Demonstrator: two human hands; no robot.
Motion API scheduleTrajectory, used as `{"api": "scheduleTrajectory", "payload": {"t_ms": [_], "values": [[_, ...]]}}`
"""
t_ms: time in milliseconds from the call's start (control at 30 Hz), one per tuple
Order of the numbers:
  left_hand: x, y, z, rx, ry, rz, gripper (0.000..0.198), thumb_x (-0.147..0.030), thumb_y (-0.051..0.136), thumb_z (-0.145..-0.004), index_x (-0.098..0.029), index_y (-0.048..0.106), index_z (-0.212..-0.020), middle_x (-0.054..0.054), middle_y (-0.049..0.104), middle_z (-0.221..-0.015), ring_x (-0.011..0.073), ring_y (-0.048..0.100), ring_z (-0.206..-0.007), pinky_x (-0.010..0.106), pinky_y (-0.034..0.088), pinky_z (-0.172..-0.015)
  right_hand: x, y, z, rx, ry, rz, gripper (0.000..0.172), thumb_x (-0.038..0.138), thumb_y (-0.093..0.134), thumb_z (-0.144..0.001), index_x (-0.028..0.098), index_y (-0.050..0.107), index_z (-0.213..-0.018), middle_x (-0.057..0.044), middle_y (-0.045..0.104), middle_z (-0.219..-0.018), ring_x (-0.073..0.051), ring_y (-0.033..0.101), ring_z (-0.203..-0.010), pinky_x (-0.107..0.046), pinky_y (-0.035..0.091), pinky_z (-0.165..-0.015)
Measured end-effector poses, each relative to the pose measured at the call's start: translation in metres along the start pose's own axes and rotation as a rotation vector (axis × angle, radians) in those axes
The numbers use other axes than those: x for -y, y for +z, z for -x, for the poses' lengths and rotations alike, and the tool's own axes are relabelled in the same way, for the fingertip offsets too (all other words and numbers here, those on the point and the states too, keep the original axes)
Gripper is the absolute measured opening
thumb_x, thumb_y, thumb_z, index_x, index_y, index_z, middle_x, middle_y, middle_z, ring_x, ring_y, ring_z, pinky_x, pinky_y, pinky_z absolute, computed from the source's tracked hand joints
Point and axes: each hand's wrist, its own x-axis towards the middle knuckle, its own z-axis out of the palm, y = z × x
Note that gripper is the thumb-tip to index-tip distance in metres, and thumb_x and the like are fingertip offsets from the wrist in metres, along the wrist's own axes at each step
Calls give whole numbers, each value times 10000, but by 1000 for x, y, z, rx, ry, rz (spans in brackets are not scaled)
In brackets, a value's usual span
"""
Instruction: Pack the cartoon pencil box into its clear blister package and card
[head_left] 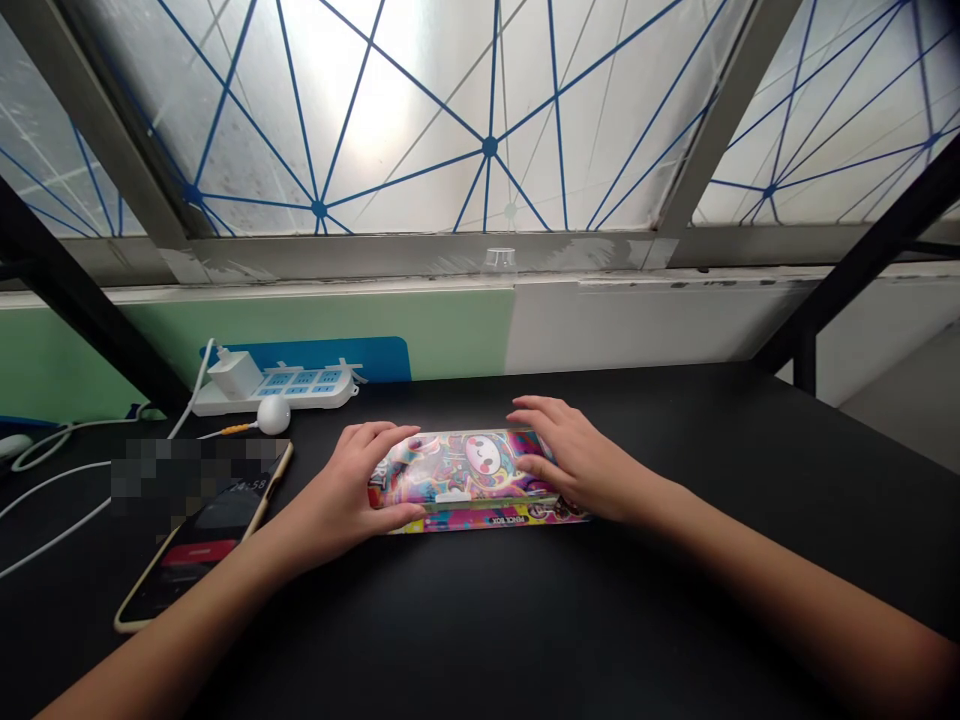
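A colourful cartoon-printed pencil box [472, 475] lies flat on the black table [525, 620], its lid slightly raised along the front edge. My left hand [352, 490] grips the box's left end, fingers over the top and thumb at the front. At the box's right end my right hand [577, 455] holds it the same way, fingers curled over the lid and thumb on the front edge.
A smartphone [202, 540] lies left of the box, screen lit. Behind it sit a white power strip [277, 388] with a charger plugged in, a small white ball [274, 415] and white cables [52, 480]. A frosted window with blue lines rises behind the table.
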Motion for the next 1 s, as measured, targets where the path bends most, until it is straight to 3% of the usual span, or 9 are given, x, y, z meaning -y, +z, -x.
{"api": "scheduleTrajectory", "payload": {"t_ms": [100, 200, 333, 467, 633, 700, 800, 900, 1000], "values": [[0, 0, 1, -87, 87, -57, 682, -381, 811, -783, -343, 547, -1411, 105, 525, -1374, 361, 439, -1326, 545, 414, -1119, -15, -4, -2, -14, 140, -91, 534, 591, 460, -994, 210, 526, -1363, -172, 535, -1468, -345, 539, -1306, -538, 446, -1041], [0, 3, 3, -191, 169, -144, 733, -365, 840, -769, -399, 520, -1428, 89, 492, -1388, 367, 426, -1317, 564, 413, -1114, -18, -11, -4, 15, 227, -236, 544, 627, 531, -949, 215, 560, -1304, -135, 666, -1260, -299, 660, -1056, -433, 526, -867], [0, 7, 4, -263, 240, -232, 868, -482, 859, -749, -398, 427, -1497, 106, 483, -1408, 389, 424, -1297, 595, 388, -1119, -12, -22, -5, 3, 248, -311, 507, 645, 670, -846, 226, 616, -1126, -74, 715, -1033, -248, 659, -857, -357, 515, -727], [-2, 3, 1, -385, 225, -258, 895, -505, 790, -826, -343, 304, -1559, 131, 444, -1491, 393, 373, -1374, 592, 312, -1168, -4, -28, -3, -86, 195, -204, 512, 636, 722, -802, 218, 626, -1081, -84, 710, -1025, -248, 639, -855, -365, 506, -732], [-3, -7, 0, -549, 127, -147, 715, -423, 747, -888, -304, 388, -1494, 114, 561, -1381, 325, 503, -1304, 496, 390, -1129, 6, -30, 4, -236, 67, -44, 495, 607, 773, -771, 246, 602, -1063, -79, 718, -1006, -292, 636, -944, -435, 498, -856], [-2, -9, 1, -570, 154, -155, 606, -410, 755, -883, -317, 478, -1414, 84, 627, -1276, 304, 574, -1217, 475, 418, -1101, 9, -28, 6, -293, -29, 28, 461, 571, 781, -788, 252, 579, -1053, -63, 722, -970, -278, 652, -911, -470, 467, -945], [-1, -9, 3, -565, 251, -304, 443, -417, 785, -853, -321, 608, -1247, 55, 681, -1133, 290, 642, -1077, 527, 347, -1147, 11, -22, 8, -341, -155, 177, 367, 481, 768, -837, 243, 561, -1023, -44, 712, -902, -244, 664, -813, -502, 406, -1038], [1, -7, 4, -473, 332, -443, 305, -386, 749, -884, -302, 650, -1160, 50, 698, -1044, 265, 667, -972, 560, 312, -1163, 11, -11, 7, -324, -242, 324, 194, 366, 667, -921, 221, 570, -1007, -59, 712, -893, -240, 663, -798, -468, 440, -974], [-1, -7, 5, -348, 402, -508, 269, -303, 679, -938, -248, 627, -1196, 85, 706, -1132, 271, 663, -1012, 519, 409, -1093, 17, 0, 6, -272, -309, 412, 128, 267, 586, -955, 185, 602, -1052, -96, 737, -982, -259, 680, -864, -434, 476, -894]]}}
